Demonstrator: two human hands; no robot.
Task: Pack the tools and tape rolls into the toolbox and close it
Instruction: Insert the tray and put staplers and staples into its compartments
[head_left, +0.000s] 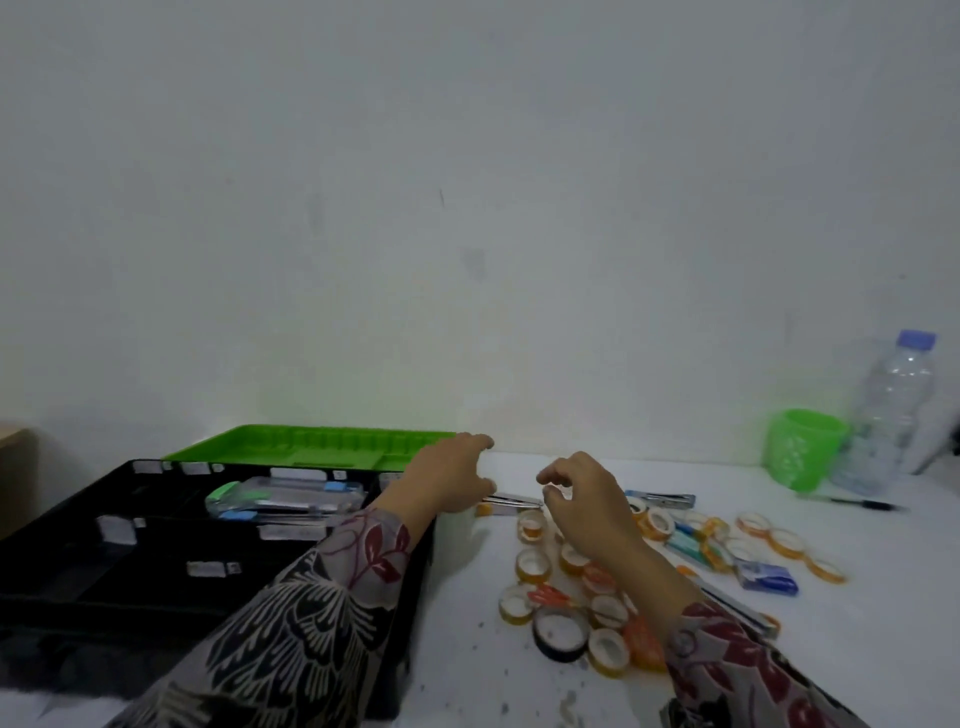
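The left hand (452, 480) and right hand (584, 501) hover by the right edge of the open black toolbox (104, 571). Each grip is loose and holds nothing. Tape rolls (532, 565) lie on the tabletop (857, 649).

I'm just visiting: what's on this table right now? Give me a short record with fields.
toolbox: black, open, green tray behind it
inside: clear case
tape rolls: scattered on white table
left hand: over toolbox's right edge, grip unclear
right hand: loosely curled above rolls, nothing seen held
far right: green cup, bottle
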